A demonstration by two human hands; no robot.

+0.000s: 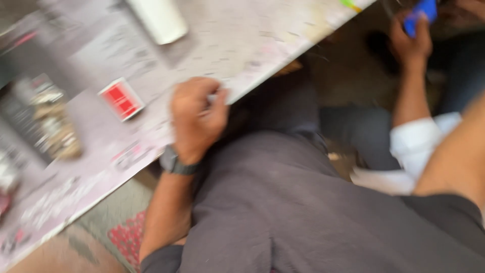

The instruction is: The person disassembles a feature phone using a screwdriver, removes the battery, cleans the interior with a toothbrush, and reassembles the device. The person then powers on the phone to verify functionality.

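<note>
The pale printed board (262,45) lies flat, tilted across the view, its near edge running from seven o'clock up to one o'clock; a small red-and-white card box (122,98) rests flat on it at ten o'clock.

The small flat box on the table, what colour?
Red with a white border, seen in the head view.

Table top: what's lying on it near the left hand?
A red box and a white cylinder lie on the table; whatever the left hand covers is hidden.
</note>
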